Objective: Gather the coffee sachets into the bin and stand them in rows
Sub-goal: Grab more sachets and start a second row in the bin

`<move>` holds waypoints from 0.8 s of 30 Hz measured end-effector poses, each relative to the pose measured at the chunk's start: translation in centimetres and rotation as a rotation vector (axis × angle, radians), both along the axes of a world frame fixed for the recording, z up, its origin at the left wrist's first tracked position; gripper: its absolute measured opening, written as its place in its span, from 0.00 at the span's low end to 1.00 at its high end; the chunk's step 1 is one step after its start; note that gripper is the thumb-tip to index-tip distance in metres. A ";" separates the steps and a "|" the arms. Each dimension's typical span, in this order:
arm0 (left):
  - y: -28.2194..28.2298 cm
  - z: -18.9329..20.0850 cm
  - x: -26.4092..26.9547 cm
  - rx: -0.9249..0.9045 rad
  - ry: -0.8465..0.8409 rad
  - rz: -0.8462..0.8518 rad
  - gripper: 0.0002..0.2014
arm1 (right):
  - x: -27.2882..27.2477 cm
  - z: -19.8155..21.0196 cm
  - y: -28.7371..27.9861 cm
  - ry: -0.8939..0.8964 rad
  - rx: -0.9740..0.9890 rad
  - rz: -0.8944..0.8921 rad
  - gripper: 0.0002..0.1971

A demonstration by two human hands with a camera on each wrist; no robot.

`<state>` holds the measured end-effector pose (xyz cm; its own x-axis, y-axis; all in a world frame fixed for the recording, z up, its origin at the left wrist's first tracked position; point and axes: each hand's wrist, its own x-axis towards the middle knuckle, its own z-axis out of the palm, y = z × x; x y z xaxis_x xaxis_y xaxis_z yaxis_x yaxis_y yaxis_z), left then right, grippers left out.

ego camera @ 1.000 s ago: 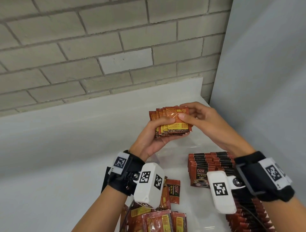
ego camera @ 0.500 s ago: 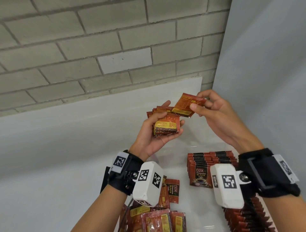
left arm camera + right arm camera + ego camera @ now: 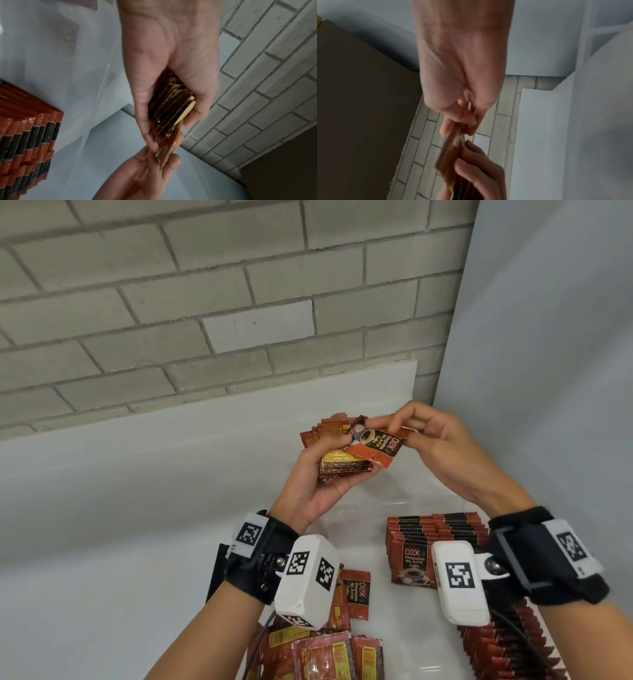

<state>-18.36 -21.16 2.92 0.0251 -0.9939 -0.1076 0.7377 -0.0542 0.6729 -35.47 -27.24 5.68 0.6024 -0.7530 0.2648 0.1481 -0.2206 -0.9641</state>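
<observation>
We find the left hand (image 3: 313,474) at frame centre gripping a stack of sachets (image 3: 339,465). The right hand (image 3: 445,453) pinches a single sachet (image 3: 373,448), face up, laid across the stack's top. Standing rows of sachets (image 3: 435,529) occupy the clear bin (image 3: 387,503) at lower right.

A fanned stack of red-brown coffee sachets (image 3: 334,455) with yellow label panels is held upright in mid-air. Across its front lies a single sachet (image 3: 371,448), printed "D2X Black Coffee", turned sideways. Below, rows of standing sachets (image 3: 435,530) fill the clear bin (image 3: 373,508); loose sachets (image 3: 322,655) lie flat nearby.
</observation>
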 end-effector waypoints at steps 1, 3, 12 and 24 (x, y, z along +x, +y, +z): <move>0.0 0.0 0.0 -0.015 0.010 0.032 0.14 | 0.1 0.1 -0.1 -0.058 0.081 -0.032 0.12; -0.2 -0.2 0.1 -0.042 0.022 0.078 0.14 | 0.1 0.5 -0.1 -0.152 0.252 -0.090 0.04; -0.2 -0.4 0.3 -0.070 -0.049 0.162 0.26 | 0.5 0.0 0.6 0.092 0.471 -0.004 0.15; -0.3 -0.3 0.3 -0.095 -0.025 0.123 0.14 | -0.2 1.2 0.5 0.287 0.380 -0.055 0.08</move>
<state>-18.02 -21.47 2.67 0.1490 -0.9888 -0.0113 0.7177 0.1002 0.6891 -35.70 -26.78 6.87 0.5675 -0.7970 -0.2066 -0.1382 0.1551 -0.9782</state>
